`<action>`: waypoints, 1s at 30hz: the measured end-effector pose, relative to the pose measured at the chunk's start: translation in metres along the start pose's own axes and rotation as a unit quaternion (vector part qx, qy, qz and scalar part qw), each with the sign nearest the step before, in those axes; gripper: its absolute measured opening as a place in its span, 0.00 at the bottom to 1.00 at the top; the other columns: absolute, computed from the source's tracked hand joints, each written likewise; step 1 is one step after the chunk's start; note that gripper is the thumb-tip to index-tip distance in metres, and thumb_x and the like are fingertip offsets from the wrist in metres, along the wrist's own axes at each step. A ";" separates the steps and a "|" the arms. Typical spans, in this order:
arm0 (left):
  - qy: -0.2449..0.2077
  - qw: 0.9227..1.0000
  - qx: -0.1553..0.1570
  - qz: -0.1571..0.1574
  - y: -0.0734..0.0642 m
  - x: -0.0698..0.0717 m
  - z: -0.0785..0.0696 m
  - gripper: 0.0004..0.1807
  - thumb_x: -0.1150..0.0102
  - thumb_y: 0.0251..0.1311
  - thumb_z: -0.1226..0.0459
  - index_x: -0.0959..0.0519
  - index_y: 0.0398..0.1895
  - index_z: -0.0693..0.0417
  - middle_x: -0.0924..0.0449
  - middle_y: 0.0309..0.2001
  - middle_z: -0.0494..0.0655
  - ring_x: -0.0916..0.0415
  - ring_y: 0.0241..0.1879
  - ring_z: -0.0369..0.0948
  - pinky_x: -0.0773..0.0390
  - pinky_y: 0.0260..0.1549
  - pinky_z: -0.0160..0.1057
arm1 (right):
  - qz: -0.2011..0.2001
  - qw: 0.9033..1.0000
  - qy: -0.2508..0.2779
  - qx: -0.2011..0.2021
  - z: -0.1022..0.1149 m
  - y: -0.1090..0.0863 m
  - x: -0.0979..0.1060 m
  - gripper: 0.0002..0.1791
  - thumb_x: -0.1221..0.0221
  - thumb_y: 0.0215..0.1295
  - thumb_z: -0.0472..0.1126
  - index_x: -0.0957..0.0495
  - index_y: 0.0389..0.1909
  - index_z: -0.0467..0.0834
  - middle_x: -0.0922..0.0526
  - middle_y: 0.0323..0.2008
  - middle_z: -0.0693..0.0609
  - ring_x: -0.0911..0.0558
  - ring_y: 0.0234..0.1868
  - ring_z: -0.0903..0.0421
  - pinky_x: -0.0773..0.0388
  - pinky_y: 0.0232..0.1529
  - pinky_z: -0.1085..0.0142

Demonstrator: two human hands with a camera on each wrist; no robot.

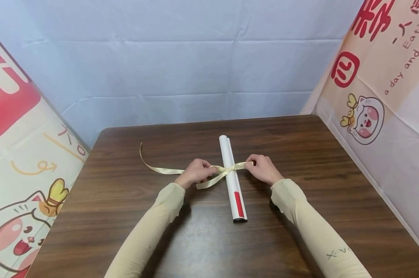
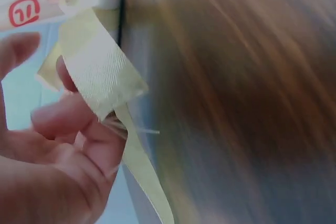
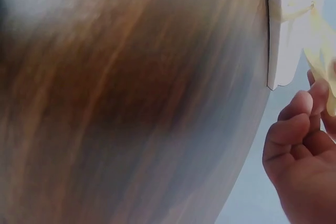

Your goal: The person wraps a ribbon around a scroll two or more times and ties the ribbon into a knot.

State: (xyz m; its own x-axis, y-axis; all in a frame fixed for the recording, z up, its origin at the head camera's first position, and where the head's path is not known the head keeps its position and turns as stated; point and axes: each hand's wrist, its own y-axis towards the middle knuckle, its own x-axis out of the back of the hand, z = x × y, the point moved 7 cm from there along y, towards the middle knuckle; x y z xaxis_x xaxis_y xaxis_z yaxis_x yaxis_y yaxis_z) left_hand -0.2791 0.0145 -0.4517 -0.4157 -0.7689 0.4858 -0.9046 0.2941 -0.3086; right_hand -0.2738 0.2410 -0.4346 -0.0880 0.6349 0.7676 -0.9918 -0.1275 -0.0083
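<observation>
A rolled white sheet of paper (image 1: 226,158) with a red patch near its closer end lies lengthwise on the table. Round its middle goes a pale yellow ribbon (image 1: 166,170), crossed on top of the roll. Left of the roll, my left hand (image 1: 195,172) grips the ribbon; in the left wrist view the fingers (image 2: 79,124) curl at it, and a frayed end hangs beside them. On the other side, my right hand (image 1: 263,168) pinches another stretch of ribbon. The right wrist view catches this ribbon (image 3: 320,51) at its edge, partly hidden by fingers.
The brown wooden table (image 1: 126,231) carries the roll. A long ribbon tail curves away to the left. Pale blue cloth (image 1: 181,69) hangs behind the table, with printed cartoon panels (image 1: 366,119) on both sides.
</observation>
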 end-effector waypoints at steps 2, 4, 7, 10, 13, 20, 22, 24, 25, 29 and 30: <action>-0.004 1.000 0.005 -0.002 0.000 0.000 0.000 0.14 0.38 0.54 0.54 0.18 0.33 0.56 0.21 0.23 0.50 0.33 0.14 0.36 0.35 0.14 0.33 | 0.004 1.000 0.007 0.002 0.001 0.000 0.000 0.09 0.44 0.61 0.43 0.20 0.33 0.43 0.24 0.23 0.50 0.31 0.21 0.56 0.33 0.25 0.65; 0.008 1.000 -0.004 -0.013 0.001 0.000 -0.002 0.13 0.39 0.54 0.55 0.18 0.31 0.57 0.20 0.22 0.50 0.31 0.14 0.36 0.33 0.16 0.32 | 0.003 1.000 0.005 0.010 0.002 0.000 0.001 0.08 0.42 0.61 0.44 0.20 0.33 0.43 0.24 0.22 0.51 0.32 0.21 0.56 0.33 0.25 0.66; 0.048 0.998 -0.016 -0.046 0.001 0.003 -0.005 0.09 0.42 0.54 0.59 0.18 0.28 0.55 0.20 0.20 0.47 0.29 0.16 0.35 0.29 0.21 0.30 | 0.002 1.000 -0.004 0.018 0.003 0.001 0.002 0.08 0.42 0.62 0.43 0.19 0.33 0.42 0.23 0.22 0.51 0.31 0.21 0.56 0.33 0.25 0.66; 0.076 0.995 -0.009 -0.062 0.000 0.005 -0.005 0.09 0.43 0.53 0.58 0.20 0.22 0.52 0.23 0.18 0.42 0.29 0.21 0.36 0.30 0.24 0.30 | 0.009 1.000 -0.014 0.017 0.001 0.001 0.003 0.08 0.43 0.63 0.42 0.18 0.34 0.41 0.22 0.23 0.50 0.30 0.22 0.56 0.32 0.25 0.66; 0.102 0.992 -0.006 -0.069 0.000 0.007 -0.004 0.12 0.43 0.52 0.57 0.25 0.14 0.48 0.29 0.16 0.38 0.30 0.22 0.36 0.32 0.26 0.30 | 0.021 1.000 -0.021 0.011 0.000 0.001 0.003 0.09 0.43 0.63 0.42 0.19 0.33 0.41 0.22 0.22 0.50 0.30 0.21 0.56 0.31 0.25 0.66; 0.121 0.991 -0.012 -0.050 0.001 0.009 0.000 0.19 0.44 0.53 0.57 0.33 0.07 0.46 0.38 0.07 0.35 0.39 0.12 0.35 0.36 0.19 0.32 | 0.023 0.999 -0.038 0.014 -0.003 -0.001 0.008 0.08 0.43 0.62 0.40 0.18 0.32 0.40 0.23 0.21 0.50 0.30 0.21 0.56 0.32 0.25 0.67; 0.119 0.992 -0.015 -0.044 0.001 0.010 0.001 0.18 0.44 0.53 0.58 0.31 0.08 0.48 0.37 0.07 0.36 0.38 0.12 0.35 0.36 0.19 0.32 | 0.024 0.999 -0.044 0.014 -0.004 -0.001 0.008 0.08 0.42 0.62 0.40 0.18 0.32 0.40 0.23 0.22 0.50 0.30 0.22 0.56 0.32 0.26 0.67; 0.107 0.993 -0.015 -0.037 0.002 0.011 0.004 0.15 0.44 0.54 0.59 0.27 0.11 0.50 0.33 0.09 0.38 0.36 0.13 0.35 0.35 0.19 0.31 | 0.025 0.998 -0.048 0.012 -0.005 -0.001 0.009 0.09 0.42 0.62 0.41 0.18 0.32 0.39 0.22 0.22 0.50 0.30 0.23 0.56 0.32 0.26 0.67; 0.098 0.995 -0.015 -0.034 0.002 0.011 0.005 0.14 0.43 0.54 0.59 0.25 0.13 0.51 0.31 0.11 0.39 0.35 0.14 0.35 0.35 0.20 0.31 | 0.026 0.998 -0.049 0.010 -0.005 -0.001 0.009 0.09 0.42 0.62 0.41 0.18 0.32 0.39 0.22 0.22 0.50 0.29 0.23 0.56 0.32 0.27 0.67; 0.068 0.997 -0.008 -0.023 0.002 0.013 0.009 0.10 0.42 0.55 0.61 0.19 0.20 0.55 0.24 0.17 0.42 0.30 0.16 0.35 0.33 0.19 0.30 | 0.024 0.998 -0.056 0.013 -0.003 -0.001 0.010 0.08 0.42 0.62 0.40 0.18 0.32 0.39 0.22 0.22 0.50 0.29 0.23 0.56 0.32 0.28 0.66; 0.067 0.997 -0.007 -0.021 0.002 0.013 0.009 0.10 0.42 0.55 0.62 0.19 0.21 0.56 0.24 0.17 0.42 0.30 0.15 0.35 0.33 0.18 0.30 | 0.024 0.998 -0.059 0.014 -0.002 -0.001 0.010 0.08 0.42 0.62 0.40 0.18 0.32 0.39 0.22 0.22 0.50 0.29 0.23 0.56 0.32 0.28 0.66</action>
State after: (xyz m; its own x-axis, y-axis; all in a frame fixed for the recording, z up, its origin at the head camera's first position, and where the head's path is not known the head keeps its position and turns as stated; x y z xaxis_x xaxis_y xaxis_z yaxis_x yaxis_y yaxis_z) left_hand -0.2858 -0.0001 -0.4538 -0.3848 -0.6978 0.6042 -0.9226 0.2718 -0.2737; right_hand -0.2735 0.2493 -0.4279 -0.1224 0.5343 0.8364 -0.9835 -0.1786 -0.0299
